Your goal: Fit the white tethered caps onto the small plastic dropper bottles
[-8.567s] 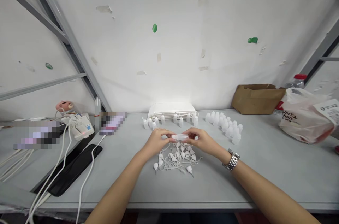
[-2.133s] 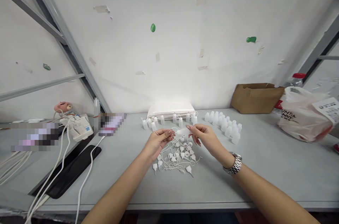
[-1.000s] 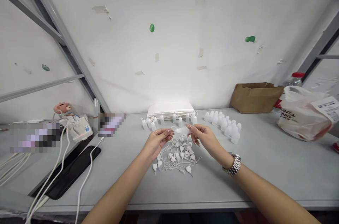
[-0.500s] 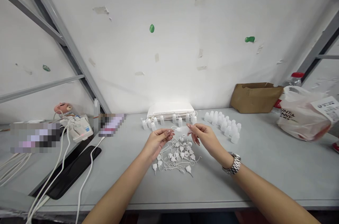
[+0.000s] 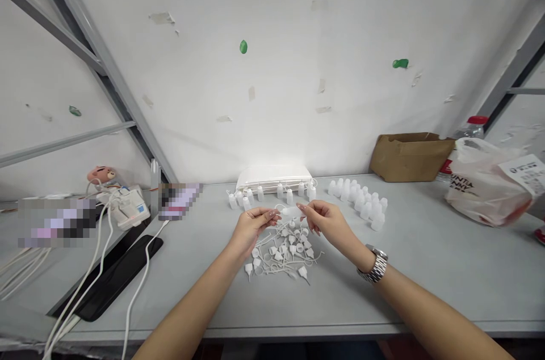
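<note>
Between my two hands, above the pile, a small translucent white squeeze bottle lies on its side. My right hand pinches its right end between thumb and fingers. At the other end my left hand pinches a white needle-tip cap, mostly hidden by the fingertips; a thin strap loop shows above it. Below spreads a pile of loose white caps with thin needle tips and looped straps. Behind my hands stand several capped bottles. To the right, uncapped bottles stand in rows.
A white packet stack leans at the wall. At right are a brown cardboard box, a plastic bag and a red-capped bottle. At left lie a black phone-like slab, white cables and a power strip.
My right hand's fingertips have shifted slightly left along the bottle toward my left hand. My left hand stays nearly in place, and both hands keep their pinch.
</note>
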Motion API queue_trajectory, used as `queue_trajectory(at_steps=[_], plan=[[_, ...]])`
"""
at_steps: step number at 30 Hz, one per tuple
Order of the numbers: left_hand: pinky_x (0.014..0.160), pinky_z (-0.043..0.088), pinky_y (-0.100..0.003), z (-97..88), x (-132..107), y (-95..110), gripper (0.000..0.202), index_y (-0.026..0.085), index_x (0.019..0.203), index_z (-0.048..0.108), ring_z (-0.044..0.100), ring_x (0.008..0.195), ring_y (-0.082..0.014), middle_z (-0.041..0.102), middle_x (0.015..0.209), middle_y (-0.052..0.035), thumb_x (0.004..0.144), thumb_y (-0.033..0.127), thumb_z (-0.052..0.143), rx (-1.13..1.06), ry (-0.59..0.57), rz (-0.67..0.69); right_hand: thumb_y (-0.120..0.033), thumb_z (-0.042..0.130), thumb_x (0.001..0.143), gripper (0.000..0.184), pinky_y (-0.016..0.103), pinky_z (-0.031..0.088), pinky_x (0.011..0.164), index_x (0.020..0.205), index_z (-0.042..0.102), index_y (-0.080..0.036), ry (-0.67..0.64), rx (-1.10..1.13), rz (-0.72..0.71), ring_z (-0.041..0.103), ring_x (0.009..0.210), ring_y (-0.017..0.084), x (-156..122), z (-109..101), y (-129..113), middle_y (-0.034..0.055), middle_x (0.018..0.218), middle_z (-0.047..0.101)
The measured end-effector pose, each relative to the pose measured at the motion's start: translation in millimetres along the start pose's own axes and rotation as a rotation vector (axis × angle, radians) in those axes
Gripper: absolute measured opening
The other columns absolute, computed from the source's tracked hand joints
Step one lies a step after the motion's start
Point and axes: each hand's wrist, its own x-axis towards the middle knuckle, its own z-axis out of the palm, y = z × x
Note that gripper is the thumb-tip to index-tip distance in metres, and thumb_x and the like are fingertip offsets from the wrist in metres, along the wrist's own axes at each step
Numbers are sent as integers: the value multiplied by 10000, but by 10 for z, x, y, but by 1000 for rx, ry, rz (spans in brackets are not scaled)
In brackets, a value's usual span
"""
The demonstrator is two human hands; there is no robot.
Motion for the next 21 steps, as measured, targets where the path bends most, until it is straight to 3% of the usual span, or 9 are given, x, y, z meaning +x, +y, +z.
queue_trajectory(at_steps=[7, 21], plan=[[622, 454, -253, 40, -3, -23, 175, 139, 651, 682, 560, 554, -119, 671, 595, -36, 601, 307, 682, 279, 71, 99, -507, 498, 755, 388, 221, 310, 450, 545, 451, -184, 23, -203, -82, 405, 461, 91, -19, -2, 25, -33, 475, 455], [606, 449, -249, 47, 14, -17, 132, 139, 612, 667, 547, 529, -113, 646, 557, -17, 592, 270, 680, 270, 98, 145, -527, 502, 739, 390, 228, 319, 448, 557, 458, -184, -25, -41, 4, 390, 436, 91, 12, 77, 89, -37, 462, 445]])
